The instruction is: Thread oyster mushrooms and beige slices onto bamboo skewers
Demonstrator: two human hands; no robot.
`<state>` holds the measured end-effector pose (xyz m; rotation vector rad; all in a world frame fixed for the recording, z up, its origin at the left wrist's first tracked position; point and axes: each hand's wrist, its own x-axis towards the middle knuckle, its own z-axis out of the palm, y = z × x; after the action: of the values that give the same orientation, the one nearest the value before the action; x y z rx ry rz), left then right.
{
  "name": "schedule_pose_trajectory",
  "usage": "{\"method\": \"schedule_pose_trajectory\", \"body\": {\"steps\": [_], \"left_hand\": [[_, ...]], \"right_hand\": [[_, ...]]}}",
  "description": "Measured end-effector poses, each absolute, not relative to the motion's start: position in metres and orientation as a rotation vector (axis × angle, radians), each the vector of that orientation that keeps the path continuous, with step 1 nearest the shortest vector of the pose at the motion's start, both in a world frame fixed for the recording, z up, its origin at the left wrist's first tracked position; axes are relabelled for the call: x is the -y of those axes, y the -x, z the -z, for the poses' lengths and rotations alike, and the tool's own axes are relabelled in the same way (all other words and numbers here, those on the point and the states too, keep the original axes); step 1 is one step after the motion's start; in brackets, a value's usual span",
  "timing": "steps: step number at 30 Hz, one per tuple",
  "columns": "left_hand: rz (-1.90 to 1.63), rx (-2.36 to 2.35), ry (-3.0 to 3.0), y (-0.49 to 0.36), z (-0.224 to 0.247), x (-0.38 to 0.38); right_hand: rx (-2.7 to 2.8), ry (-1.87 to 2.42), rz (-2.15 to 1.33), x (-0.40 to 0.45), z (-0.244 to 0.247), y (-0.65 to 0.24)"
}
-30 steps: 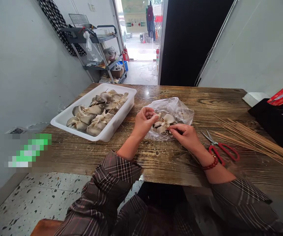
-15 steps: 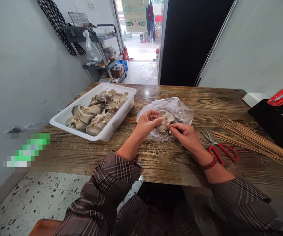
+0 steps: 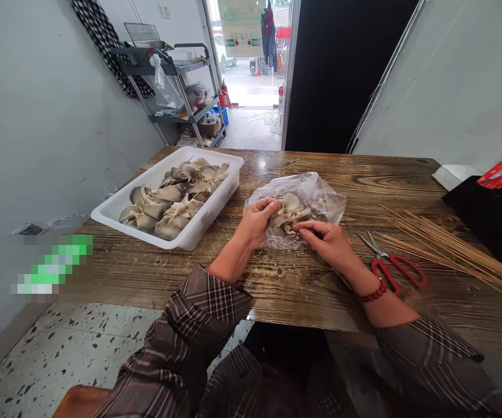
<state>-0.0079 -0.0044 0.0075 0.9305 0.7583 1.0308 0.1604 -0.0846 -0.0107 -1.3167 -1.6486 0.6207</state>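
Observation:
Over a clear plastic bag (image 3: 327, 194) on the table, my left hand (image 3: 255, 223) pinches a pale oyster mushroom (image 3: 291, 203) between thumb and fingers. My right hand (image 3: 327, 238) is closed on a thin bamboo skewer (image 3: 295, 222), whose tip points at the mushroom pieces; its back end shows below the wrist. Whether the tip has entered a piece I cannot tell. More mushroom pieces lie in the bag beneath my fingers. Left of the bag stands a white tray (image 3: 211, 223) heaped with grey-brown oyster mushrooms (image 3: 175, 215), some with skewers in them.
Scissors with red handles (image 3: 401, 268) lie open beside my right wrist. Loose bamboo skewers (image 3: 447, 244) spread across the right of the wooden table (image 3: 216, 290). A black box (image 3: 490, 215) with red packets is at the far right. A grey cart (image 3: 176, 69) stands behind the table.
My left hand has shifted slightly left and its fingers have closed more together. My right hand, with the skewer, has moved a little left, and the skewer's tip now shows.

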Motion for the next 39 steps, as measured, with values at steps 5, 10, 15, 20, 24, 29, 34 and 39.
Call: {"method": "schedule_pose_trajectory", "body": {"steps": [5, 10, 15, 20, 24, 29, 34, 39], "left_hand": [[-1.053, -0.733, -0.885, 0.007, -0.007, 0.004], [-1.008, -0.716, -0.900, 0.007, -0.007, 0.006], [-0.995, -0.710, -0.941, 0.006, -0.006, 0.008], [-0.956, -0.695, -0.985, 0.001, -0.003, 0.011], [-0.937, -0.695, -1.023, 0.006, -0.007, 0.007], [-1.087, -0.812, -1.194, 0.021, -0.012, -0.007], [-1.040, -0.974, -1.674, 0.024, -0.006, -0.014], [-0.906, -1.132, -2.196, 0.020, 0.006, -0.015]], "right_hand": [[1.651, 1.284, -0.514, 0.084, 0.012, -0.161], [1.672, 1.262, -0.402, 0.085, 0.014, -0.159], [1.681, 1.257, -0.342, 0.086, 0.015, -0.157], [1.678, 1.234, -0.321, 0.084, 0.015, -0.157], [1.639, 1.256, -0.324, 0.083, 0.013, -0.162], [1.451, 1.342, -0.289, 0.083, 0.009, -0.178], [1.364, 1.349, -0.284, 0.082, 0.007, -0.183], [1.399, 1.355, -0.287, 0.081, 0.008, -0.180]]}}
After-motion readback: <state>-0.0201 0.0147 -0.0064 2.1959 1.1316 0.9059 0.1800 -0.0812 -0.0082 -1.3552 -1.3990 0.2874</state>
